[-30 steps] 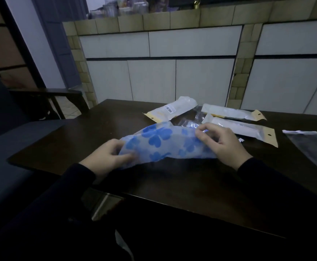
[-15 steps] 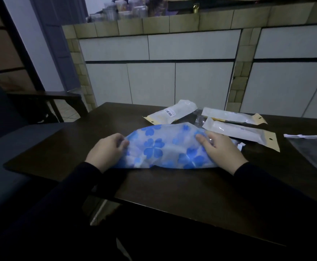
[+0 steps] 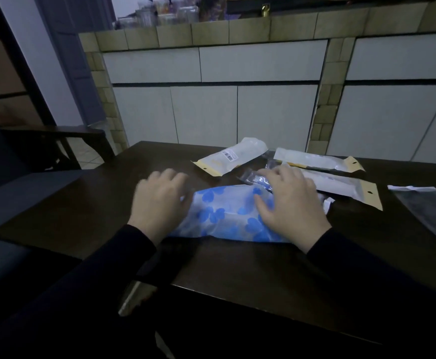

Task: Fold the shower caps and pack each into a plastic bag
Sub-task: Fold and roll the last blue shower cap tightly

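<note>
The cap (image 3: 227, 213) lies flat on the table (image 3: 237, 275) as a band running left to right, the left hand (image 3: 157, 200) on its left end, the right hand (image 3: 292, 206) spread flat on its right end, equally near.

Dark wooden table (image 3: 237, 275), blue-flowered shower cap (image 3: 224, 216) flat on it, three packed bags (image 3: 231, 156) behind, empty plastic bag (image 3: 429, 211) at right

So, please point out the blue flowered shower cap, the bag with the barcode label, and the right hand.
shower cap (image 3: 224, 216), head view, on its middle panel between the hands.
bag with the barcode label (image 3: 233, 156), head view, beside the label.
right hand (image 3: 292, 203), head view, on its back.
</note>
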Demonstrator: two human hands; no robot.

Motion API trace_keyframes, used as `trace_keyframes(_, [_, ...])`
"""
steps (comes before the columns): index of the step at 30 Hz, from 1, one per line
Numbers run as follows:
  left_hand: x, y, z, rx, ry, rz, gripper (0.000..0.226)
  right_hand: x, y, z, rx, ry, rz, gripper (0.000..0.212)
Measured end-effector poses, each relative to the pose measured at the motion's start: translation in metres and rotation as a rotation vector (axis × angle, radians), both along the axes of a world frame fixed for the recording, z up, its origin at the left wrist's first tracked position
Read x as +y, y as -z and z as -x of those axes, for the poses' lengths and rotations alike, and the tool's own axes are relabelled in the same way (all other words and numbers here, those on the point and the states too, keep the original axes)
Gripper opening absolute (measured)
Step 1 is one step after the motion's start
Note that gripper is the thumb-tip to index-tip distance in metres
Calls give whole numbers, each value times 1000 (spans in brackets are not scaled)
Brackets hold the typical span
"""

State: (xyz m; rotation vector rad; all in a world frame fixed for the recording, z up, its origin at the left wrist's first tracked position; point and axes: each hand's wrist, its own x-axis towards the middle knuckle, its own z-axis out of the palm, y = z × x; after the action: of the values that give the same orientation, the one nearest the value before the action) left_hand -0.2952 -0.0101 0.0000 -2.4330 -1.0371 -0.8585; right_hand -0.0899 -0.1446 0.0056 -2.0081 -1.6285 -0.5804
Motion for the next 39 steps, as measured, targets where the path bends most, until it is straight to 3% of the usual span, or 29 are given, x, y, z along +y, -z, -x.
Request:
trace_keyframes(1, [-5,1,-8,8,129,10,33,2,-3,9,-61,-78,-42,33])
trace_keyframes(3, [-12,5,-25,90,271,207,54,7,-5,25,-99,-155,140,33])
trace_keyframes(5, [-11,13,-32,241,268,434,69,16,2,30,-118,-125,431,44])
trace_keyframes(7, [-1,20,-33,425,207,582,68,23,11,23,-65,-106,634,53])
trace_keyframes(11, [10,17,-33,545,103,722,87,37,19,7,153,-78,837,70])
trace_keyframes(15, [18,18,-32,538,107,743,94,38,22,3,187,-72,784,77])
trace_keyframes(20, [26,16,-25,462,5,813,78,24,26,-10,220,-59,749,78])
trace_keyframes(25, [9,8,-20,492,-48,850,80,19,25,-12,238,-137,738,80])
trace_keyframes(27, [2,2,-15,469,-85,777,76,17,22,-14,225,-200,746,77])
trace_keyframes(31, [0,-4,-5,253,-66,486,41,16,12,-15,85,-315,712,68])
trace_keyframes(36, [13,-12,18,116,-47,803,27,17,10,1,-23,-310,454,50])
trace_keyframes(39, [16,-19,30,115,-42,821,22,18,13,11,-25,-269,360,44])
